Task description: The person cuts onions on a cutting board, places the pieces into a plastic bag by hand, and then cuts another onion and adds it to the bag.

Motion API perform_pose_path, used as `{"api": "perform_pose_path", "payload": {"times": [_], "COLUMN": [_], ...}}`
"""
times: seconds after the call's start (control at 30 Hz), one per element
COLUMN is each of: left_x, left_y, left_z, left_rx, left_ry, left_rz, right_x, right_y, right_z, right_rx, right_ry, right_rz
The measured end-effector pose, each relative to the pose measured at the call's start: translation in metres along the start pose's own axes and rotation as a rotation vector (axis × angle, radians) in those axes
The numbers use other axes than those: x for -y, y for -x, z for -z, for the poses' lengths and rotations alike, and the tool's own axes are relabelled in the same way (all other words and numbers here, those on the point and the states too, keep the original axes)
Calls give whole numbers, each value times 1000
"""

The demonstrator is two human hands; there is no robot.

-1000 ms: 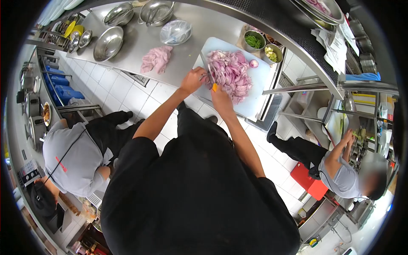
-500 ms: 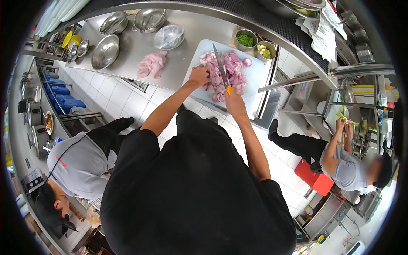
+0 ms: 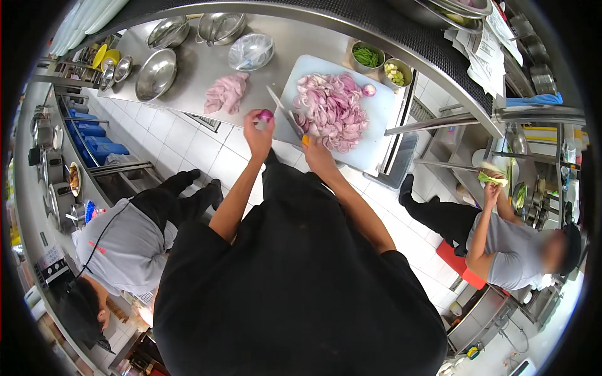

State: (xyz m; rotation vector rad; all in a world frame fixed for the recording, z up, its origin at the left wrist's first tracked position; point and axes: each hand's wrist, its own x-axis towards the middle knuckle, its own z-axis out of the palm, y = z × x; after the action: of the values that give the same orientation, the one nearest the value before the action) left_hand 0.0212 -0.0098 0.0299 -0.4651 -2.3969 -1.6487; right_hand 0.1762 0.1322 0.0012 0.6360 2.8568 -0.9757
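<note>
My left hand (image 3: 257,130) holds a small purple onion piece (image 3: 265,116) between its fingertips, left of the white cutting board (image 3: 376,135). My right hand (image 3: 318,155) is closed round the orange handle of a knife (image 3: 285,111), whose blade points up and left across the board's left edge. A heap of sliced purple onion (image 3: 332,106) covers the middle of the board. One rounder onion piece (image 3: 369,90) lies at the heap's upper right.
Beyond the board stand a container of chopped greens (image 3: 367,56) and one of pale pieces (image 3: 396,74). A pink cloth (image 3: 226,93), a plastic-lined bowl (image 3: 251,52) and metal bowls (image 3: 156,75) sit on the steel counter. One person (image 3: 125,244) is at left, another (image 3: 501,244) at right.
My left hand has moved left off the heap and now shows an onion piece. My right hand and the knife have shifted left, from over the onions to the board's left edge.
</note>
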Motion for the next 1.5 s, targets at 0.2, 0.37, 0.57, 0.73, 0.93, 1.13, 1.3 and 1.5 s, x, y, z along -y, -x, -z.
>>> {"api": "perform_pose_path", "payload": {"times": [0.2,0.37,0.57,0.73,0.93,1.13,1.3,1.5], "left_x": [11,23,28,22,18,20,13,14], "left_y": [16,14,-6,-30,-37,-41,-34,-32], "left_z": [-48,-52,-43,-41,-39,-39,-35,-29], "left_rx": [450,407,624,882,952,942,905,956], "left_ry": [103,-28,-106,-237,-270,-272,-293,-305], "left_rz": [-164,-301,-536,-713,-747,-808,-836,-743], "right_x": [-10,-1,21,23,35,34,47,41], "right_y": [-11,-12,-12,-25,-26,-32,-27,-33], "right_z": [34,35,48,32,38,36,44,33], "right_rx": [12,-7,52,-4,51,15,93,77], "right_ry": [91,150,196,163,138,150,167,131], "right_rz": [-114,-50,-84,-93,-184,-152,-197,-213]}}
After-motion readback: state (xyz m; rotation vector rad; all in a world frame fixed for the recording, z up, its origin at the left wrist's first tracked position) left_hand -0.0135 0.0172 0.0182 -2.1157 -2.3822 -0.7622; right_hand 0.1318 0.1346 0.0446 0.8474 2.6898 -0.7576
